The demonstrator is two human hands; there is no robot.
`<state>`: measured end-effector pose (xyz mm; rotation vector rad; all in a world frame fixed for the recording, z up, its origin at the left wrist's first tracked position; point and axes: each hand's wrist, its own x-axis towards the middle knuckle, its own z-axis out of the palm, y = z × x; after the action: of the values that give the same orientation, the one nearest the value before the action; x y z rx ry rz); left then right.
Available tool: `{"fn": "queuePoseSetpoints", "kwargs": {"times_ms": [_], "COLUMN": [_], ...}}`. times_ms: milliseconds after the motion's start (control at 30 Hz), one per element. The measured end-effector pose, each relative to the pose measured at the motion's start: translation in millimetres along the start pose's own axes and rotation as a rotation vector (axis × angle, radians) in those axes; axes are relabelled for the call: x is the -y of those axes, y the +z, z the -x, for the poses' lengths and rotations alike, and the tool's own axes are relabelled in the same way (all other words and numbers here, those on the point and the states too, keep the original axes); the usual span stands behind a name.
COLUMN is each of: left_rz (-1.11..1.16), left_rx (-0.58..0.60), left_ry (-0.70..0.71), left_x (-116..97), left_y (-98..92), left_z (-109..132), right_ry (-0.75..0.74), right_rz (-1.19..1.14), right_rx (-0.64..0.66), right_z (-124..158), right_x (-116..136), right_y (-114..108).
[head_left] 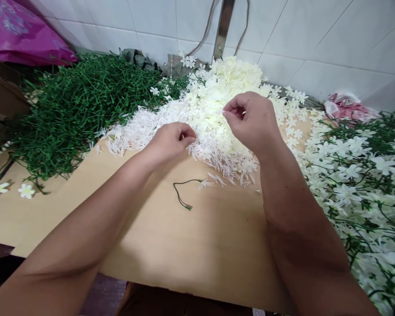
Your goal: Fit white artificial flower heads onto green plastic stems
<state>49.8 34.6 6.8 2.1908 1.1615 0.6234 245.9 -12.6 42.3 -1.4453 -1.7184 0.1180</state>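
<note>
My left hand [174,139] is closed in a pinch at the near edge of a heap of thin white stamen strands [141,127]. Whatever lies between its fingertips is too small to make out. Over the pile of cream artificial flower heads [238,72], my right hand [252,119] pinches thumb against forefinger. A tiny pale bit may show at those fingertips, but I cannot tell what it is. Between my forearms, a bent green stem [177,188] with a white strand tuft at its end lies on the brown board [184,250].
A large heap of green stems [85,105] lies at left, with loose white flowers [26,190] nearby. Flowers on stems [355,175] pile up at right. Behind are a tiled wall [303,35], a metal upright [222,30] and a magenta bag [23,35].
</note>
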Motion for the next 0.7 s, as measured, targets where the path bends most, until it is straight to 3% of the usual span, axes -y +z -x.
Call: {"fn": "queuePoseSetpoints", "kwargs": {"times_ms": [167,267,367,500,700], "left_rz": [-0.352,-0.414,-0.198,0.338,0.755], "left_rx": [0.075,0.049,-0.022,-0.100,-0.081], "left_ry": [0.236,0.281,0.151,-0.100,-0.287], "left_x": [-17,-16,-9,-5,-9], "left_y": [23.5,30.8,27.5,13.6,3.6], "left_z": [13,13,8,-2,-5], "right_ry": [0.008,0.020,-0.011,-0.028,-0.069], "right_rz": [0.073,0.134,0.137,0.109,0.165], "right_rx": [0.136,0.259,0.324,0.324,0.277], "right_z": [1,3,3,5,9], "right_x": [8,13,14,18,25], "right_y": [-12,-7,-2,4,20]}}
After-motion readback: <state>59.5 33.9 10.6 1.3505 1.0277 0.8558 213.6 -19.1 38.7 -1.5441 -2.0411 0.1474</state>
